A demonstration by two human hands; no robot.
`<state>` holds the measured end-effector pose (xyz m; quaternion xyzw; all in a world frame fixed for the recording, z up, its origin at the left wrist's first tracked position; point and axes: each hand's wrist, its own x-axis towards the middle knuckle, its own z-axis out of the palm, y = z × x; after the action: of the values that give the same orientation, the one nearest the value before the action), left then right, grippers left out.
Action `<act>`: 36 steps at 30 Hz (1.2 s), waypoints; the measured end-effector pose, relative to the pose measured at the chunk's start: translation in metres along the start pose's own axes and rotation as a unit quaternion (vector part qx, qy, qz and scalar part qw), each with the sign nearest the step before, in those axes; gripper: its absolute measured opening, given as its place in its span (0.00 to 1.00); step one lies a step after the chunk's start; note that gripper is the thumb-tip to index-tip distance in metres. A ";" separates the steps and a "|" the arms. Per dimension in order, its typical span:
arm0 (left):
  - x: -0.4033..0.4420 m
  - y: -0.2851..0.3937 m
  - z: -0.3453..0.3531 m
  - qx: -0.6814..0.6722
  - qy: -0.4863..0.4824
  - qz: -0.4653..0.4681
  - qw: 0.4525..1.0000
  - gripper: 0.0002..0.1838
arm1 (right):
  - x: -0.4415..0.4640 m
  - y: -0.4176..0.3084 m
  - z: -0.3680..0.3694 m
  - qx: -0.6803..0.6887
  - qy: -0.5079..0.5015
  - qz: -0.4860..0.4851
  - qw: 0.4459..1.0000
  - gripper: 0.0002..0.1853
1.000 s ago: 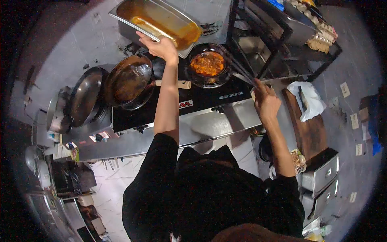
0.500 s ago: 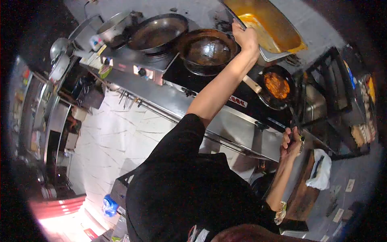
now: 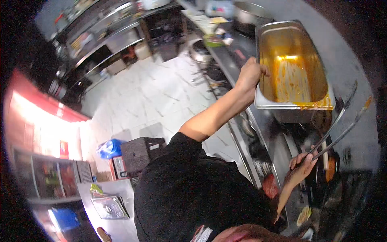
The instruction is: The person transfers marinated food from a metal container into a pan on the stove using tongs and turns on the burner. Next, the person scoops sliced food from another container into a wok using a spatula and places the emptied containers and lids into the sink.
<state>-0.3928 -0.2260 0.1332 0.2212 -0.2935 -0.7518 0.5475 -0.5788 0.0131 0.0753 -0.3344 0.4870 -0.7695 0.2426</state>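
My left hand [image 3: 250, 75] grips the near side rim of a deep metal pan [image 3: 290, 76]. Orange sauce is smeared over the pan's inside and along its lower rim. Below and to the right, my right hand [image 3: 303, 162] is closed around long metal tongs [image 3: 335, 130]. Their two arms stand apart, and one tip is stained orange. Beyond the tongs, part of a skillet with orange food [image 3: 331, 168] shows on the stove, blurred. The metal pan hides much of the stove.
A steel pot [image 3: 250, 17] stands behind the metal pan. The counter's edge runs diagonally beside my left arm. On the left are a black crate [image 3: 141, 155], a blue bag [image 3: 109, 148] and a white table with a metal lid [image 3: 109, 207]. Pale tiled floor lies between.
The view has swung left. My left hand has carried the metal pan away from the skillet, over the other end of the stove. The tongs have lifted off the skillet, still in my right hand.
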 end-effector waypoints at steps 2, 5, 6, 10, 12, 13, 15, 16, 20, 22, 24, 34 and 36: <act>-0.029 0.059 -0.057 -0.012 0.102 0.010 0.995 0.14 | -0.011 0.027 0.061 -0.017 -0.047 0.042 0.998 0.20; -0.039 0.130 -0.160 0.072 0.145 0.089 0.983 0.14 | -0.025 0.063 0.157 -0.014 -0.107 0.150 0.983 0.19; -0.046 0.157 -0.183 0.021 0.185 0.076 0.980 0.14 | -0.025 0.079 0.186 -0.002 -0.153 0.169 0.974 0.18; -0.055 0.214 -0.337 0.116 0.378 0.162 0.904 0.15 | -0.035 0.142 0.291 -0.025 -0.279 0.285 0.917 0.18; -0.061 0.240 -0.389 0.135 0.434 0.198 0.869 0.15 | -0.038 0.174 0.339 -0.024 -0.285 0.340 0.896 0.16; -0.065 0.246 -0.412 0.129 0.446 0.210 0.861 0.14 | -0.036 0.178 0.361 -0.032 -0.311 0.357 0.880 0.11; -0.062 0.269 -0.461 0.114 0.472 0.244 0.839 0.13 | -0.032 0.196 0.417 -0.036 -0.369 0.377 0.849 0.08; -0.059 0.282 -0.482 0.106 0.487 0.268 0.824 0.12 | -0.030 0.209 0.444 -0.038 -0.382 0.380 0.842 0.08; -0.040 0.317 -0.560 0.117 0.515 0.298 0.795 0.12 | -0.016 0.271 0.533 -0.046 -0.436 0.368 0.820 0.07; -0.025 0.349 -0.605 0.132 0.520 0.302 0.788 0.13 | -0.005 0.294 0.595 -0.067 -0.460 0.347 0.815 0.08; -0.008 0.386 -0.637 0.131 0.533 0.289 0.785 0.13 | 0.005 0.315 0.663 -0.062 -0.479 0.349 0.803 0.11; 0.037 0.549 -0.791 0.109 0.562 0.307 0.760 0.10 | -0.011 0.382 0.938 -0.075 -0.557 0.370 0.740 0.15; 0.047 0.592 -0.829 0.122 0.572 0.298 0.754 0.10 | -0.023 0.406 0.986 -0.048 -0.551 0.355 0.754 0.16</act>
<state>0.5456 -0.5713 -0.0672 0.5761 -0.0664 -0.2413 0.7781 0.1961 -0.7148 -0.0034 -0.5145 0.3895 -0.2860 0.7084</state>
